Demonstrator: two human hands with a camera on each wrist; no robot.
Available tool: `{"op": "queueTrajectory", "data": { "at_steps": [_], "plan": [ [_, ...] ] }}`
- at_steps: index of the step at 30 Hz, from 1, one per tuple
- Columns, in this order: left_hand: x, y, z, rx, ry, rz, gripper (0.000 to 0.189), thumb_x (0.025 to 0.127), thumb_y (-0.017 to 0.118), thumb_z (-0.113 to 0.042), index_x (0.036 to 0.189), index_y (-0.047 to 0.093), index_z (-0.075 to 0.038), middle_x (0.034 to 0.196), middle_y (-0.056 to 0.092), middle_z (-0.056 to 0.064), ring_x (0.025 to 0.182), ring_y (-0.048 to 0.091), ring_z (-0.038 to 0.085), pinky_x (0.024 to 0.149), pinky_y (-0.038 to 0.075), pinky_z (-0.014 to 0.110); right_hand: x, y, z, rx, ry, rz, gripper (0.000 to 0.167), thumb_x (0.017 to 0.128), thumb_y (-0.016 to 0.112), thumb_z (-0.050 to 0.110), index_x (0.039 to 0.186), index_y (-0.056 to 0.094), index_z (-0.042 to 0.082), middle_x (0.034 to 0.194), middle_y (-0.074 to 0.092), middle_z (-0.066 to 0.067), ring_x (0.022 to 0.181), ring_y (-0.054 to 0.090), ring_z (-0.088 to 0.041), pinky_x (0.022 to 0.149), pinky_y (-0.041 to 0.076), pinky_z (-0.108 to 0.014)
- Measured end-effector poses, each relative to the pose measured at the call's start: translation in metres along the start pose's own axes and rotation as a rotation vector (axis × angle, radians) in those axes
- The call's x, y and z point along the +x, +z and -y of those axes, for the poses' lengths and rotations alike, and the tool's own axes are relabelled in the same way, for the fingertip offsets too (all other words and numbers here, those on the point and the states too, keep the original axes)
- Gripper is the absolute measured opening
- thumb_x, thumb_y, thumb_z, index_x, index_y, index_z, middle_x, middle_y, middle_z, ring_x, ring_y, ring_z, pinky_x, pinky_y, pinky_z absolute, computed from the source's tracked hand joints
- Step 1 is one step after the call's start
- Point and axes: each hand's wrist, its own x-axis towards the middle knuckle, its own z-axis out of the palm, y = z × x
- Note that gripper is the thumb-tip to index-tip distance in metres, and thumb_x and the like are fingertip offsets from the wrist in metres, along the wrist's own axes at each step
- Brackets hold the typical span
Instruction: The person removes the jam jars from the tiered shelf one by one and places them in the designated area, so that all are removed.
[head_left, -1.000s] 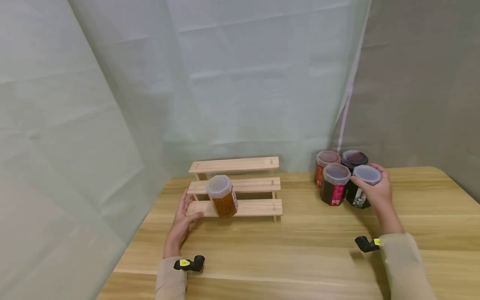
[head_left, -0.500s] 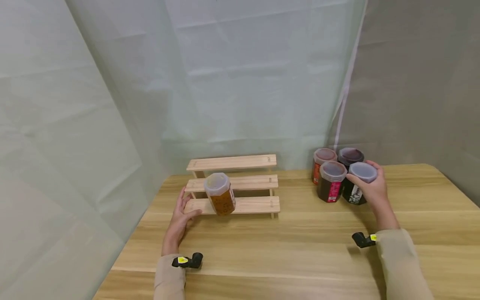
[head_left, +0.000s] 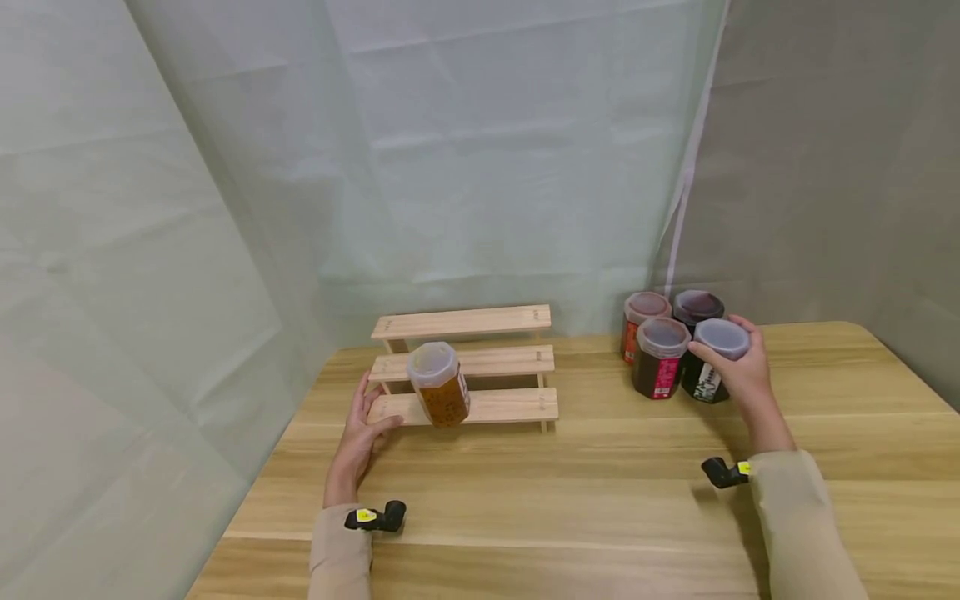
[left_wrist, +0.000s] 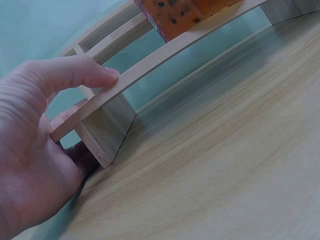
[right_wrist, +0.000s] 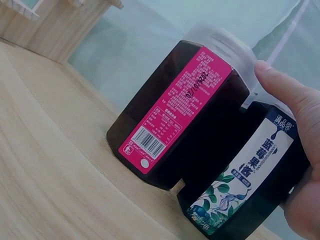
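Observation:
My left hand (head_left: pixel 358 437) grips the left end of the lowest step of a three-tier wooden rack (head_left: pixel 517 406). In the left wrist view its thumb (left_wrist: pixel 95 73) presses on the board, and other fingers are partly hidden behind it. An amber jam jar (head_left: pixel 444 402) with dark specks stands on that lowest step. At the right, my right hand (head_left: pixel 746 367) holds a dark jar of blueberry jam (right_wrist: pixel 240 185) near its pale lid, thumb on the near side. Right beside that jar stands a dark jar with a pink label (right_wrist: pixel 165 110).
Behind the held jar are a jar with an orange label (head_left: pixel 632 337) and another dark jar (head_left: pixel 697 307). All stand on the wood-grain table (head_left: pixel 570 508). A pale cloth wall (head_left: pixel 487 183) rises behind the table, with a grey section (head_left: pixel 817 192) at right.
The head view has shifted slightly, so everything sits a little higher and further left. Both hands keep their hold on the rack and the jar, with no other visible movement.

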Motion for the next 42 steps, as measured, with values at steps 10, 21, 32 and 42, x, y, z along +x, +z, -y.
{"op": "queueTrajectory", "data": {
  "at_steps": [10, 21, 32, 42],
  "plan": [
    [0.000, 0.000, 0.000, 0.008, -0.004, 0.000, 0.104, 0.083, 0.061, 0.010, 0.158, -0.001, -0.027, 0.161, 0.018, 0.016, 0.145, 0.022, 0.032, 0.113, 0.022, 0.036, -0.007, -0.002, 0.032, 0.037, -0.103, -0.043, 0.079, 0.088, 0.071, 0.020, 0.152, 0.026, 0.014, 0.156, 0.034, -0.011, 0.144, 0.030, -0.013, 0.117, 0.020, -0.017],
    [0.000, -0.003, -0.001, 0.015, -0.002, 0.003, 0.104, 0.083, 0.061, 0.010, 0.158, -0.001, -0.027, 0.161, 0.019, 0.015, 0.144, 0.024, 0.031, 0.113, 0.027, 0.032, -0.038, 0.053, 0.070, 0.030, -0.303, 0.088, 0.072, 0.084, 0.075, 0.013, 0.146, 0.038, 0.004, 0.150, 0.042, -0.018, 0.144, 0.030, -0.031, 0.120, 0.021, -0.049],
    [0.000, 0.005, 0.002, 0.004, 0.037, 0.011, 0.104, 0.082, 0.062, 0.011, 0.158, 0.001, -0.024, 0.159, 0.022, 0.020, 0.136, 0.032, 0.029, 0.092, 0.038, 0.012, -0.072, 0.172, 0.076, 0.098, -0.315, 0.460, 0.069, 0.083, 0.075, 0.013, 0.143, 0.041, 0.003, 0.147, 0.044, -0.018, 0.142, 0.034, -0.034, 0.120, 0.019, -0.053],
    [-0.001, 0.001, 0.005, 0.039, 0.034, -0.001, 0.104, 0.082, 0.064, 0.008, 0.158, 0.001, -0.025, 0.158, 0.025, 0.019, 0.133, 0.035, 0.025, 0.092, 0.037, 0.009, -0.109, 0.259, 0.092, 0.133, -0.264, 0.744, 0.080, 0.084, 0.077, 0.024, 0.150, 0.033, 0.011, 0.152, 0.041, -0.011, 0.144, 0.035, -0.029, 0.119, 0.027, -0.049]
  ]
}}
